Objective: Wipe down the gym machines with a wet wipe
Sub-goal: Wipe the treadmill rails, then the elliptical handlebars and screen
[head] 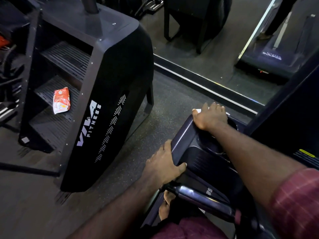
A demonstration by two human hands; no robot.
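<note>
- A dark, glossy moulded-plastic console (189, 152) of a gym machine is seen from above, low and right of centre, with a round recess towards its far end.
- A thin white wet wipe (198, 110) is pressed onto the console's far corner under the right hand (209, 117). Only a small corner of the wipe is shown beside the hand. The fingers are laid out flat and spread over it, not curled into a fist.
- The console's near left edge is gripped by the left hand (164, 164), with the thumb laid across the top and the fingers wrapped down the side.
- The wipe is judged to be light, limp and damp, and likely to bunch or skid on the slick plastic. It is best held down under a flat palm rather than pinched.
- The console is judged to be rigid and fixed, so firm pressure can be borne.
- A crumpled orange-and-white packet (61, 100) is seen on a step of a tall black stair machine (107, 100) to the left.
</note>
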